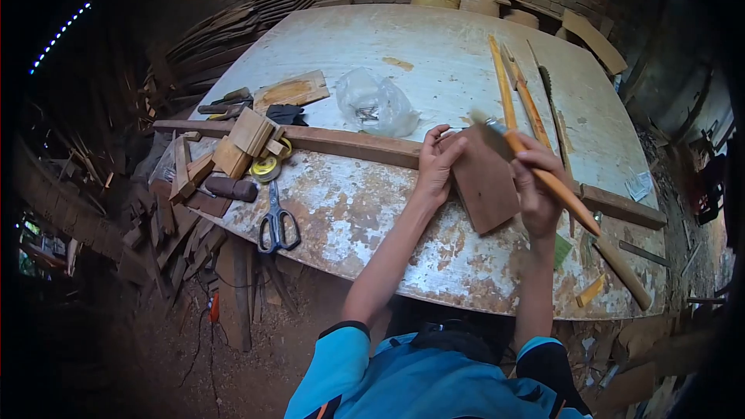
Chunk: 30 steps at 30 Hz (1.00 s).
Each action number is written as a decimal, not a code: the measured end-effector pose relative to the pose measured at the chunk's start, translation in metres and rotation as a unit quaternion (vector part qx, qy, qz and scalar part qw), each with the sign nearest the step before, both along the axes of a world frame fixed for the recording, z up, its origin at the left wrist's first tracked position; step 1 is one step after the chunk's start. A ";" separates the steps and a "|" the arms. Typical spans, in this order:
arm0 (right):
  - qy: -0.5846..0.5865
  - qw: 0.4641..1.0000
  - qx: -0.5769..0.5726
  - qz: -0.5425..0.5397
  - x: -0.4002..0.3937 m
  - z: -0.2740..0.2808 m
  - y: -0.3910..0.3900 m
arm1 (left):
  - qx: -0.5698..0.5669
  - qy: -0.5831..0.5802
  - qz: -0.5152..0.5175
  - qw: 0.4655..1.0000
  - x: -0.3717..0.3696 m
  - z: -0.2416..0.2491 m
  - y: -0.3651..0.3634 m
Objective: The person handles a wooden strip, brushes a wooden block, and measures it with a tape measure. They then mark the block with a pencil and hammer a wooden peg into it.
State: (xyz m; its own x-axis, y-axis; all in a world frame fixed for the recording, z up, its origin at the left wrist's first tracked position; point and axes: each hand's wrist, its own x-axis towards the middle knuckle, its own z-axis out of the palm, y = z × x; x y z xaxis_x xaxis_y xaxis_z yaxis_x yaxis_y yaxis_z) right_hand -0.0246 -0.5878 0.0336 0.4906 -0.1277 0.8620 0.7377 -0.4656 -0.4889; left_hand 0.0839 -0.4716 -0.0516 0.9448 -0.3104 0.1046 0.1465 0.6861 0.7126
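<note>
A flat brown wooden board [487,186] is tilted up above the near part of the worktable. My left hand [438,163] grips its upper left edge, thumb along the side and fingers curled. My right hand [537,182] is closed round the orange wooden handle of a tool [560,195], to the right of the board. The tool's light, metallic-looking head is by the board's top edge. Motion smears it, so I cannot make out its kind. Behind both hands, a long wooden beam [349,142] lies across the table.
Scissors [275,225], a yellow tape roll [266,168] and wood blocks [240,143] sit at left on the worktable [341,217]. A clear plastic bag [376,105] holds small metal pieces. Long-handled tools [528,101] and a saw [549,97] lie at right. Scrap wood [167,244] covers the floor at left.
</note>
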 end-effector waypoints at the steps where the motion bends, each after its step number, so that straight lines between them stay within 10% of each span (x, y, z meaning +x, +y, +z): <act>1: -0.024 0.999 0.025 -0.022 -0.003 0.001 -0.001 | -0.015 0.007 -0.028 0.999 -0.001 0.002 0.001; 7: 0.017 0.997 0.008 -0.079 -0.021 0.002 -0.009 | -0.060 0.008 -0.174 0.983 0.006 -0.002 0.001; 13: 0.209 0.957 -0.008 0.201 -0.059 0.022 -0.008 | -0.114 0.033 -0.255 0.960 0.013 -0.002 0.009; 16: 0.065 0.996 -0.056 -0.030 -0.044 0.017 0.018 | -0.163 0.099 -0.269 0.944 0.002 0.008 0.017; 20: 0.344 0.887 -0.162 0.263 -0.045 0.009 0.006 | -0.178 0.073 -0.274 0.942 0.010 0.003 0.024; 23: 0.169 0.977 -0.055 0.116 -0.036 0.000 0.018 | -0.189 0.066 -0.278 0.939 0.024 -0.008 0.027; 30: 0.397 0.850 0.015 0.346 -0.040 -0.001 0.004 | -0.212 0.029 -0.272 0.938 0.040 -0.031 0.032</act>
State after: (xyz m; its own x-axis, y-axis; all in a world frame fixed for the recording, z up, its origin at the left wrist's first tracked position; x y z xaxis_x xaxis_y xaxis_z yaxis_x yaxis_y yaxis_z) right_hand -0.0644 -0.5840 0.0328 0.8828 0.4116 0.2263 0.2626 -0.0331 -0.9643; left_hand 0.1242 -0.4401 -0.0825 0.6659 -0.6907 0.2821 0.5876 0.7185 0.3722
